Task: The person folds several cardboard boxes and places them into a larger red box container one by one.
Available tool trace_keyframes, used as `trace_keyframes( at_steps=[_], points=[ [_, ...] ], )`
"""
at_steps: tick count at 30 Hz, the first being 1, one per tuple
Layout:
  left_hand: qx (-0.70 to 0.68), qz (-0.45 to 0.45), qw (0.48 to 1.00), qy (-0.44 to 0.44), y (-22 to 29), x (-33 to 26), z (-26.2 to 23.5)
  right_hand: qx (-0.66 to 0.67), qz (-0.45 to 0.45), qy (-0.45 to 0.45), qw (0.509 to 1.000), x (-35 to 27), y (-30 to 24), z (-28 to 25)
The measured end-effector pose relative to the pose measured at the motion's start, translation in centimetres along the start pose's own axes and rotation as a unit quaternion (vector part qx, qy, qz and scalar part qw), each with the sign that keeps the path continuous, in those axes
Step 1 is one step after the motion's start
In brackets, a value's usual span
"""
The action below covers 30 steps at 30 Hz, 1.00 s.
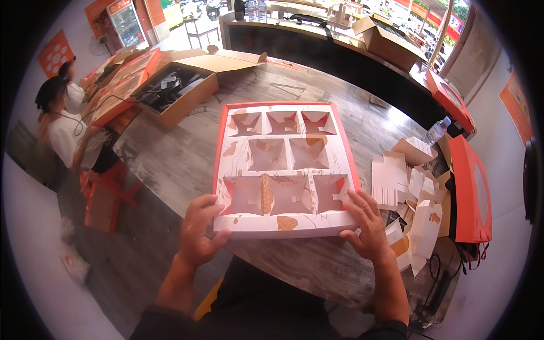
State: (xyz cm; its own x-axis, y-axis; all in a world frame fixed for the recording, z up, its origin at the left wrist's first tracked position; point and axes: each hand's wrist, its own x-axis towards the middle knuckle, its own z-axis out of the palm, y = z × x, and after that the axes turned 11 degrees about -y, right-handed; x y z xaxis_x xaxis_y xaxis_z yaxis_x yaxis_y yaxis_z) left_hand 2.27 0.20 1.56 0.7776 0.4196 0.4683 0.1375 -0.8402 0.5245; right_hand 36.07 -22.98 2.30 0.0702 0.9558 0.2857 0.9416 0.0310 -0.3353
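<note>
A shallow square gift box (347,150) with red edges sits in front of me at the near edge of the table. Inside it lies a white printed cardboard divider (242,161) with several square openings in three rows, none with anything in it that I can see. My left hand (201,231) grips the near left corner, its thumb toward the front wall and its fingers along the side. At the near right corner my right hand (367,225) holds the box the same way, fingers reaching over the rim.
Folded white card pieces (416,195) lie heaped on the table's right, beside a red box with a window (471,190) and a plastic bottle (438,130). An open brown carton (184,105) with black cables stands at the back left. Two people (71,122) sit beyond the left edge.
</note>
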Motion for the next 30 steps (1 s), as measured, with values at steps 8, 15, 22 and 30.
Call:
trace_keyframes(
  at_steps=[8,15,22,30],
  points=[
    [0.073,0.022,0.997,-0.028,-0.4,0.1,0.1,-0.067,0.003,-0.056,0.996,0.5,-0.7,-0.9],
    [0.099,0.036,0.992,-0.074,0.3,1.9,-1.4,-0.028,0.007,-0.022,0.999,1.3,-1.2,-2.3],
    [0.111,0.018,0.994,0.013,-1.1,1.9,-0.7,-0.048,-0.002,-0.017,0.999,2.9,-2.0,-2.3],
    [0.094,0.000,0.995,0.015,-0.3,2.2,-0.1,-0.058,0.007,-0.062,0.996,2.0,-1.9,-2.5]
  ],
)
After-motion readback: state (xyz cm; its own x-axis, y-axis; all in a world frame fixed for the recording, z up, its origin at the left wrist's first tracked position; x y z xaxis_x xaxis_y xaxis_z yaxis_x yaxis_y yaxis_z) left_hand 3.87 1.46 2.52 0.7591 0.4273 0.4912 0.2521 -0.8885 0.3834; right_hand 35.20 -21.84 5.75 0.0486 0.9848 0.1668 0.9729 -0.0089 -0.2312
